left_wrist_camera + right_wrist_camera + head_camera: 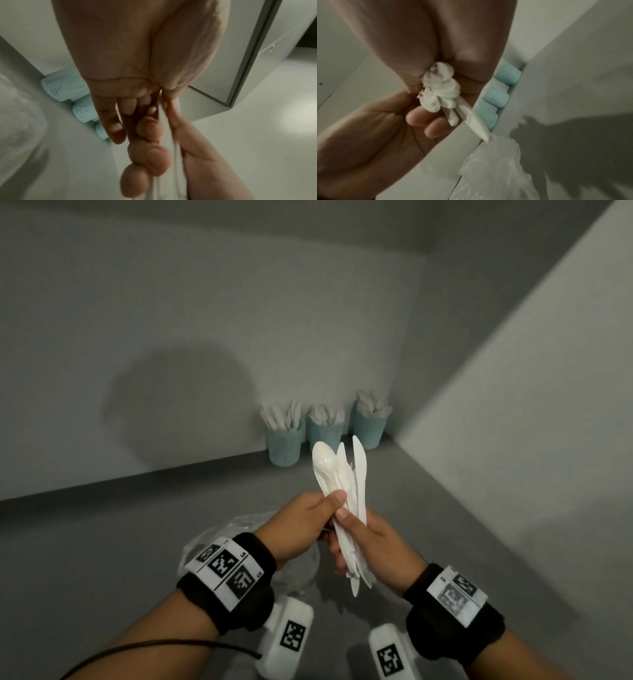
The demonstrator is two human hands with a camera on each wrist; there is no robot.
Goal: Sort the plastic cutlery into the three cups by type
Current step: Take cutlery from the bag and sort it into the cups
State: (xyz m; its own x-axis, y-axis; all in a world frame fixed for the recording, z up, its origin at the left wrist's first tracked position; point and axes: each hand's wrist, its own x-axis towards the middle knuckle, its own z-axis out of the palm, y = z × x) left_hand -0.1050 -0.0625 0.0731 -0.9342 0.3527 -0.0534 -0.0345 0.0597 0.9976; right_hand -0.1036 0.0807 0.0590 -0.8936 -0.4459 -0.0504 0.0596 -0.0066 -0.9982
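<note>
A bundle of white plastic cutlery (342, 477) stands upright above the grey counter, a spoon (323, 462) and a knife (359, 467) showing at its top. My left hand (329, 508) pinches the bundle with the thumb on its near side. My right hand (349, 529) grips the handles lower down; their ends (440, 92) poke out under the palm. Three light-blue mesh cups (286, 443) (323, 433) (370, 426) stand in the far corner, each holding white cutlery. The same cups (63, 85) (496, 97) appear in both wrist views.
A crumpled clear plastic bag (219, 535) lies on the counter (102, 559) beneath my left wrist; the right wrist view shows this bag (494, 162) too. Walls close the counter at the back and right. A black cable (154, 648) trails at lower left.
</note>
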